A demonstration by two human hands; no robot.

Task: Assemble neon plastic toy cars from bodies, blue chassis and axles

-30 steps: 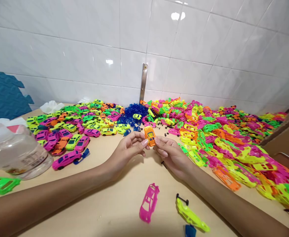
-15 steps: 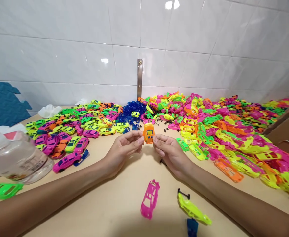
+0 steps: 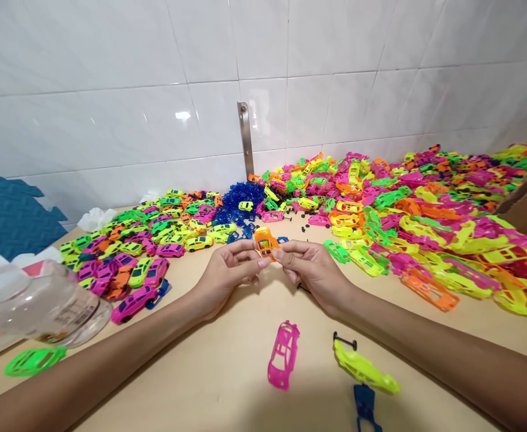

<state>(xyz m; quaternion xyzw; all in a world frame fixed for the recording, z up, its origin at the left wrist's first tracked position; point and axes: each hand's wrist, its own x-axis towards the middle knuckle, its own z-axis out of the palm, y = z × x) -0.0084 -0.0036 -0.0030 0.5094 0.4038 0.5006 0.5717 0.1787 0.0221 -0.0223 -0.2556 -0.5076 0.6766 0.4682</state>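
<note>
Pinched between the fingers of the left hand (image 3: 227, 275) and the right hand (image 3: 318, 273), the small orange plastic toy car (image 3: 270, 240) has just tilted, seemingly for adjusting.

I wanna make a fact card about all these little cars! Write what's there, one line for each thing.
left hand: fingers on the orange toy car
right hand: fingers on the same car
close on the table: pink car shell, yellow car shell, black axle, dark blue part
left side: cars with blue windows, clear jar, green shell
middle back: blue pile
right side: big heap of colourful shells
how many cars: too many to count
</note>
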